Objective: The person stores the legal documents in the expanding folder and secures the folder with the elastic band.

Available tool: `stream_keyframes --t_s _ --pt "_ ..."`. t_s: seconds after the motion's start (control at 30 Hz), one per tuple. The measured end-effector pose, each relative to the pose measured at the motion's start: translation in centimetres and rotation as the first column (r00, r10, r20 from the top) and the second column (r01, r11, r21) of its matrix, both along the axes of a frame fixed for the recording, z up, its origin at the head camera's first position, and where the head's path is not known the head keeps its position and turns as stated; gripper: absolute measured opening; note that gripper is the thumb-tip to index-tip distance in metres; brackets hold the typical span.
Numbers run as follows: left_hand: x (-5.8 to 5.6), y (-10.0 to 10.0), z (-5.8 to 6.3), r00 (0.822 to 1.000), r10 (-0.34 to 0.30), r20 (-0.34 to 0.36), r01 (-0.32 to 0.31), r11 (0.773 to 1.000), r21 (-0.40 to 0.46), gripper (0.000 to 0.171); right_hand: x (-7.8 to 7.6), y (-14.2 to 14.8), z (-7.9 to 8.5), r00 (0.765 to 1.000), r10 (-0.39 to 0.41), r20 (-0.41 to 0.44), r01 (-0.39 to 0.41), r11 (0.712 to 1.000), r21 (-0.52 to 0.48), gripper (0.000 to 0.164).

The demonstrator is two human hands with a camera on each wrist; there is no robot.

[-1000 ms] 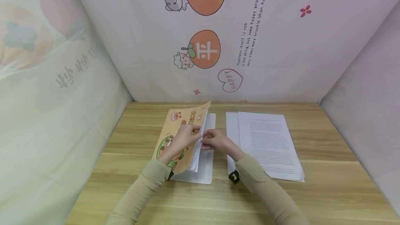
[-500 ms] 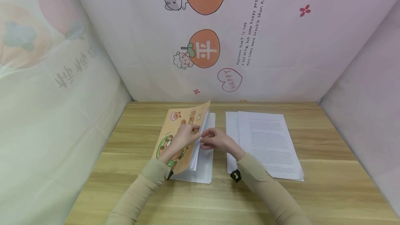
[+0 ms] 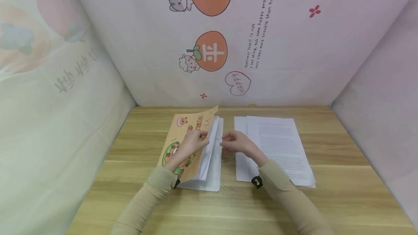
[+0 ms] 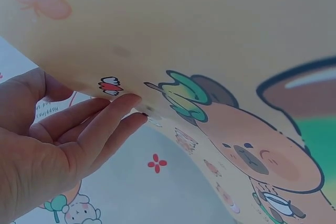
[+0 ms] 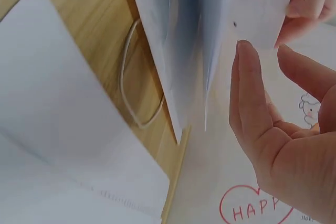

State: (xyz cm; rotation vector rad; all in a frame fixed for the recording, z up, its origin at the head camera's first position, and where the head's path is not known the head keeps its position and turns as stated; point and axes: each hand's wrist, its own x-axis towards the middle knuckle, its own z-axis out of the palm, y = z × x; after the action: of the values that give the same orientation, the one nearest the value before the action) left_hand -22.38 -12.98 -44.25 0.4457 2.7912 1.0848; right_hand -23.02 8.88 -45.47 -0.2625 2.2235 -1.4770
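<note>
Where my beige sleeves (image 3: 143, 195) end, a black fitting (image 3: 257, 182) shows at each wrist, above the wooden table (image 3: 209, 211). The orange folder (image 3: 177, 133) sits on the left half of the table: white back cover (image 3: 213, 171) flat, cartoon front cover tilted up along its right edge. White sheets (image 3: 205, 168) stand at a slant between the covers. My left hand (image 3: 192, 142) pinches the raised edge of the front cover; I cannot tell whether any sheet is included in the grip. My right hand (image 3: 237, 143) is positioned just beside the sheets, fingers bent, a gap between thumb and fingertips, holding nothing. A thin pale loop (image 5: 121, 77) shows over the table beside the back cover. To the right of the folder, a paper stack (image 3: 281, 148) lies flat, printed side up, its sheets slightly out of line, with my right forearm overlapping it. At the far edge of the table rises a white cloth wall (image 3: 287, 93) printed with orange fruit, cartoon animals, lettering and a red heart (image 3: 238, 83) marked HAPPY.
</note>
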Motion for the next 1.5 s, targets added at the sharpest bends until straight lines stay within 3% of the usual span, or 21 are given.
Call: stream_keyframes --t_s 0.47,0.77,1.17,1.5 --pt "0.3 0.0 0.0 1.0 0.016 -0.003 -0.016 1.0 0.003 0.04 -0.3 5.6 -0.2 0.998 -0.059 0.004 0.059 0.997 0.046 0.05" --pt "0.4 -0.1 -0.1 1.0 0.026 0.001 -0.026 1.0 -0.001 0.04 0.1 9.2 -0.4 0.997 -0.081 -0.016 0.083 0.988 0.13 0.052" --pt "0.5 -0.1 0.0 0.998 0.036 -0.045 -0.037 0.999 -0.016 0.038 1.0 13.4 -0.8 0.992 -0.119 -0.033 0.123 0.975 0.183 0.058" --pt "0.4 0.1 0.1 1.0 0.015 -0.018 -0.015 1.0 0.01 0.039 1.7 18.5 -1.3 0.984 -0.176 -0.025 0.177 0.958 0.225 0.065"
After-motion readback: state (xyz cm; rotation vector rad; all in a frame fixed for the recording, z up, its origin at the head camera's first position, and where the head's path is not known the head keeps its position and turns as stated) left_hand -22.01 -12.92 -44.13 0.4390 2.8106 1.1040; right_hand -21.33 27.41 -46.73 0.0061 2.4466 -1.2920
